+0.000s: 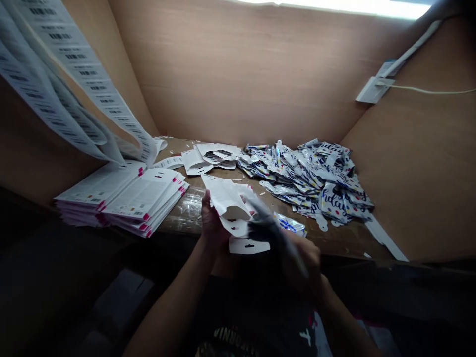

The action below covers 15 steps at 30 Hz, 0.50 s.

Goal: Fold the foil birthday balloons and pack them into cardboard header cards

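Note:
Below the middle of the view, my left hand (pixel 212 220) is closed around a white paper envelope (pixel 226 196) with an open mouth and a hang hole. A second white flap (pixel 249 245) with a hang hole shows just under it. My right hand (pixel 305 255) grips a folded foil balloon (pixel 273 230), dark and silvery and smeared by motion. Its front end overlaps the envelope's mouth; whether it is inside I cannot tell. Close beyond the right hand lies a shiny folded foil piece (pixel 290 224) with blue print.
Stacked printed envelopes (pixel 126 196) with pink edges stand at left, beneath hanging barcode label strips (pixel 92 77). White envelopes (pixel 210 157) lie at the back. A heap of folded foil balloons (pixel 312 178) covers the right side. Wooden panels (pixel 238 74) enclose the table.

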Tool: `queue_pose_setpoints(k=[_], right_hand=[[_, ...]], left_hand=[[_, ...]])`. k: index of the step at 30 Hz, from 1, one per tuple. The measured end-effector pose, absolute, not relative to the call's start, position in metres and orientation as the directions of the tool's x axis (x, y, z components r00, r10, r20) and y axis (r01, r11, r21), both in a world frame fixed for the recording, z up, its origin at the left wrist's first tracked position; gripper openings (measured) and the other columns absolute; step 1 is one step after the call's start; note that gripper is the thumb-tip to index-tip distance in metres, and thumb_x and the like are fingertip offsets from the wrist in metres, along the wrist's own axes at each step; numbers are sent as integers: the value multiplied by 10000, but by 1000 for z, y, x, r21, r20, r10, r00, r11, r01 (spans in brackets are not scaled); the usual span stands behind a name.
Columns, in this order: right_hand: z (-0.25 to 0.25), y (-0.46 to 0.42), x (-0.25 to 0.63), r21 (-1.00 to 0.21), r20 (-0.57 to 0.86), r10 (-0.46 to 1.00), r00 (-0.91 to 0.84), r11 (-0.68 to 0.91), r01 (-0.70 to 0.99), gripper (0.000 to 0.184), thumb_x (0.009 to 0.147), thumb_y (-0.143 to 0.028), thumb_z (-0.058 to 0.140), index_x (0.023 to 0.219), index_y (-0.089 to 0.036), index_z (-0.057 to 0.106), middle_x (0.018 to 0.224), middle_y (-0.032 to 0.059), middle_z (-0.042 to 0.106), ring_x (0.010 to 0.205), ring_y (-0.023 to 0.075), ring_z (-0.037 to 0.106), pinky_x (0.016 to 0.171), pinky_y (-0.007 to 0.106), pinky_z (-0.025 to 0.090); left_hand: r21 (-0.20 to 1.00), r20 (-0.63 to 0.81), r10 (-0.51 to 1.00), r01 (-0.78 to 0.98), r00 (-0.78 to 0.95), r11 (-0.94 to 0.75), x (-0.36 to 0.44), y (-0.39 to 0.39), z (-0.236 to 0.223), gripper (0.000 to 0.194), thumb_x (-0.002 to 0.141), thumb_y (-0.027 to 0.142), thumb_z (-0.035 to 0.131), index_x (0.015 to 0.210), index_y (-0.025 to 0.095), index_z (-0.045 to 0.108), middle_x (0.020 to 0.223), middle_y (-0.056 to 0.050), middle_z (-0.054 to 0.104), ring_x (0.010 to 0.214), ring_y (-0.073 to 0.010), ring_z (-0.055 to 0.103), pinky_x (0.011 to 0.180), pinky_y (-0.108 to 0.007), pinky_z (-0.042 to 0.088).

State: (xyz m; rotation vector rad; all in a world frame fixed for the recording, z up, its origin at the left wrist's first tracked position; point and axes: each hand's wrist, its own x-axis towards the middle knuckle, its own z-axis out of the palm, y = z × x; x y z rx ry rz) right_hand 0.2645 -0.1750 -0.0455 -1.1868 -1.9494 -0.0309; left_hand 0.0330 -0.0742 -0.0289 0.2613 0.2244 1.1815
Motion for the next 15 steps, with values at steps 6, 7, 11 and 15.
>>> queue_pose_setpoints(k=[6,7,11,15], right_hand=[[-9,-181,215,-63,337,759,-557,608,791,638,953,-28,490,1566,-206,478,1541,133,555,1420,351,520,1055,513,555],[-7,-183,211,-39,306,789,-532,569,821,659,933,-15,495,1567,-191,474,1535,144,559,1386,354,552,1032,506,569],[-4,-187,194,-40,293,857,-425,455,890,655,916,-22,480,1556,-162,478,1508,166,576,1260,322,637,964,446,602],[-2,-179,170,-83,330,860,-389,437,896,503,948,-47,462,1424,-149,589,1374,173,654,1187,310,643,924,406,597]], left_hand=[[304,-167,916,-865,364,399,41,-82,-23,851,827,792,542,1276,77,651,1060,-198,769,1040,-418,724,933,-589,566],[309,-173,920,-867,353,391,42,-83,-22,856,812,798,552,1272,83,656,1053,-194,769,1018,-413,729,912,-588,576],[386,-193,933,-851,304,357,53,-90,-24,826,803,766,586,1263,85,672,1035,-186,771,974,-391,742,882,-563,601],[435,-211,938,-833,276,343,68,-98,-26,838,811,771,583,1328,117,660,1101,-162,770,1021,-372,739,929,-533,597]])
